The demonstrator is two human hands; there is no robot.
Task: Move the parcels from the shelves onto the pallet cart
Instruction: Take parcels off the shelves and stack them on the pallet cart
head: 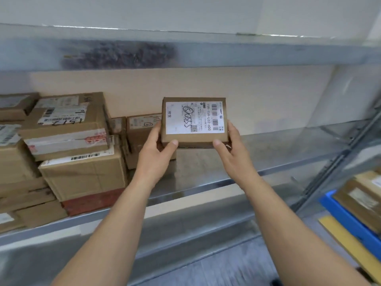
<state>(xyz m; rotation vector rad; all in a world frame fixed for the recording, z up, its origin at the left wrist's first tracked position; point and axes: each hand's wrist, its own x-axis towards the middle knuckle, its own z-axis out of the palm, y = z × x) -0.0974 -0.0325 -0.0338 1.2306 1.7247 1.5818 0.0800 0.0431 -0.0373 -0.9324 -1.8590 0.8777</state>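
At nine o'clock a stack of parcels [68, 145] fills the left end of the shelf [268, 153], piled unevenly, with several upper boxes skewed on those below. Just right of it, a brown carton [142, 129] stands toward the back, partly hidden by the left hand [156, 149].

That hand grips the lower left corner of the parcel [194, 120], thumb on the near face and fingers curled round the side. The parcel is near the middle of the view, tilted so its white label faces the camera. Its bottom edge is close over the shelf; I cannot tell if it touches. The right hand [228, 147] pinches the lower right corner the same way.

Both grips sit low on the box, so most of it stands above the thumbs. It could tip backward or slip out if it is swung quickly.

The left wrist is just beside the brown carton and near the stack. Pulling the arm back toward seven o'clock might brush them and topple a loose box.

Overhead at twelve o'clock runs the upper shelf [185, 54]; lifting too high would knock the parcel against it.

The pallet cart [350, 219] shows at four o'clock, already carrying cartons [362, 199]. A careless drop there could land on an edge and slide off.
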